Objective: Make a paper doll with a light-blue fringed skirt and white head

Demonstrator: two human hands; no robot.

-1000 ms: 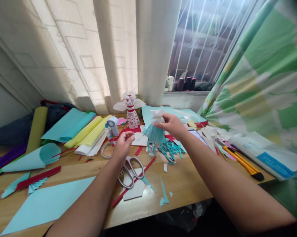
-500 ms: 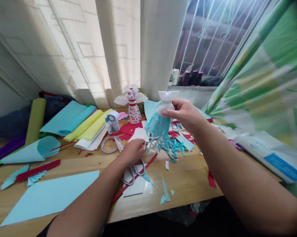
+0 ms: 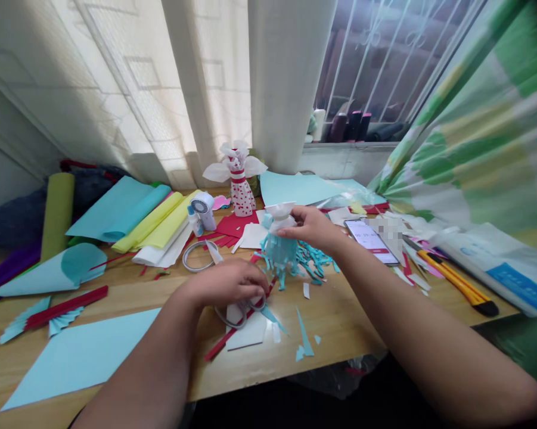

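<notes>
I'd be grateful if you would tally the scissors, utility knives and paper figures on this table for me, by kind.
Scissors: 1
Utility knife: 1
Paper figures: 2, a red-and-white one standing and a blue-fringed one in the right hand
Total: 4

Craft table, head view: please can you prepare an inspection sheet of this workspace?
Surface: wooden table, scattered with paper.
Job's things: right hand pinches a white-topped paper figure with blue fringe; left hand is cupped over scissors.
Clutter: blue paper strips, red paper scraps.
Hands: only the person's own two in view.
Cables: nothing seen.
Surroundings: cream curtain, barred window, green patterned curtain.
</notes>
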